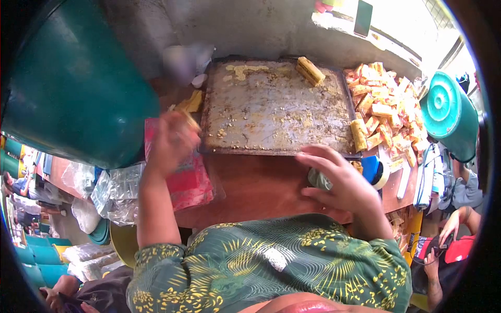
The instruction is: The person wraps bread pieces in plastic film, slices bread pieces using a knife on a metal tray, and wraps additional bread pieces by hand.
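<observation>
My left hand (175, 138) is blurred by motion above the red plastic bags (190, 180), left of the metal tray (271, 109); a small yellowish piece shows at its fingers, but its grip is unclear. My right hand (339, 177) is over the tray's front right edge, fingers spread, with nothing visible held. Beneath it, a greyish-green item (318, 179) is partly hidden. On the crumb-strewn tray, one yellow-brown roll (310, 71) lies at the back right and another (359, 135) at the right edge. A yellow piece (192, 101) lies left of the tray.
Many wrapped pieces (386, 104) are heaped right of the tray. A large green container (78, 88) stands at left, a green-lidded bin (443, 104) at right. A blue and white tape roll (374, 172) is near my right hand. Another person's hands (451, 229) show at lower right.
</observation>
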